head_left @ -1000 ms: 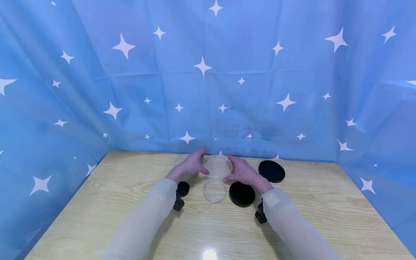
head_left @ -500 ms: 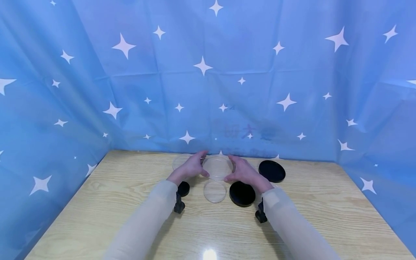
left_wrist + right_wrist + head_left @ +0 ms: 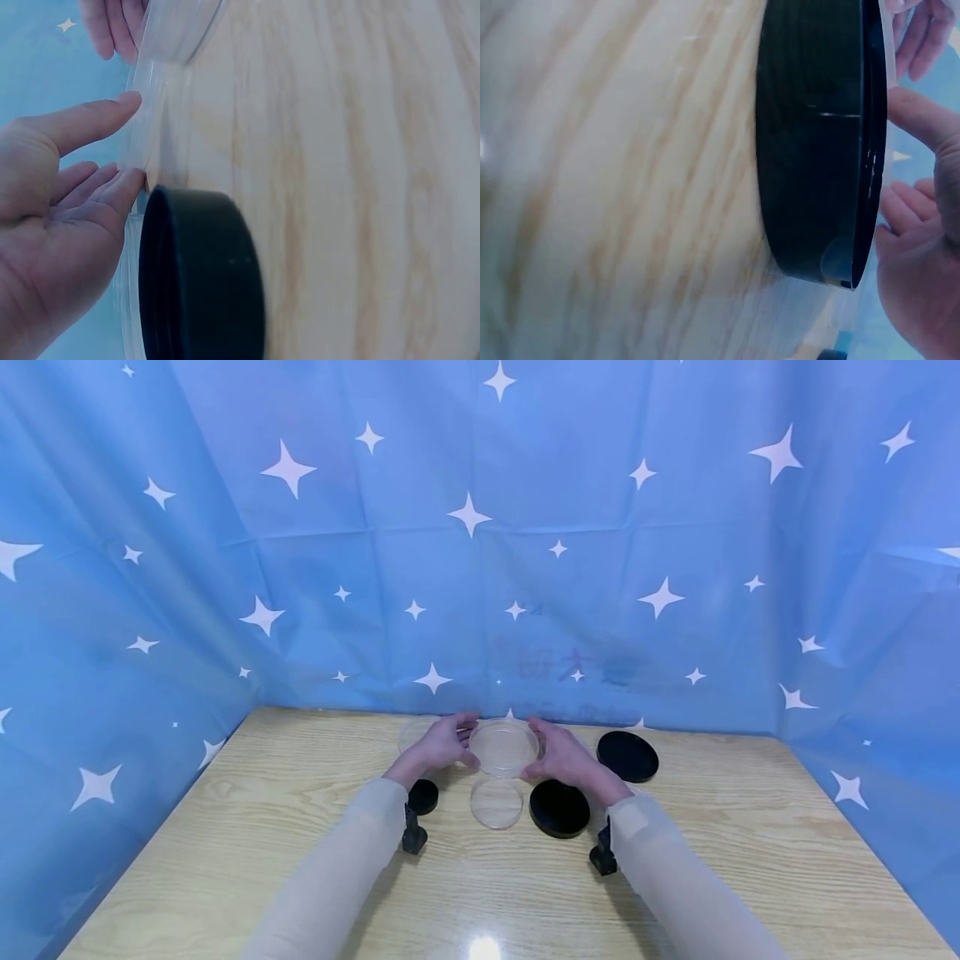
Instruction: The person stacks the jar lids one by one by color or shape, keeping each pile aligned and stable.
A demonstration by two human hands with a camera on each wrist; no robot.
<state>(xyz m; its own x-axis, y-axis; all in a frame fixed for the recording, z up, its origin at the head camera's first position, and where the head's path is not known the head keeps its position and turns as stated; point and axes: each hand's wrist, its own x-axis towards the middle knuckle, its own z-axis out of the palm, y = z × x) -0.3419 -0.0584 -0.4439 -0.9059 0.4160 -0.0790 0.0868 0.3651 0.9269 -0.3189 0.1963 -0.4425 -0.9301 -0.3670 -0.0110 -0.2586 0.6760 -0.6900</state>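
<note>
Clear shallow dish (image 3: 504, 748) lay between left hand (image 3: 441, 745) and right hand (image 3: 566, 756) (both unclenched, unclamped); placing seemed nearly done, calling for gentle withdrawal.

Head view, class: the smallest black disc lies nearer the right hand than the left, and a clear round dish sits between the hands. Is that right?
One point is wrong: the smallest black disc lies nearer the left hand than the right hand, as the head view shows. A clear round dish does sit between the hands.
</note>
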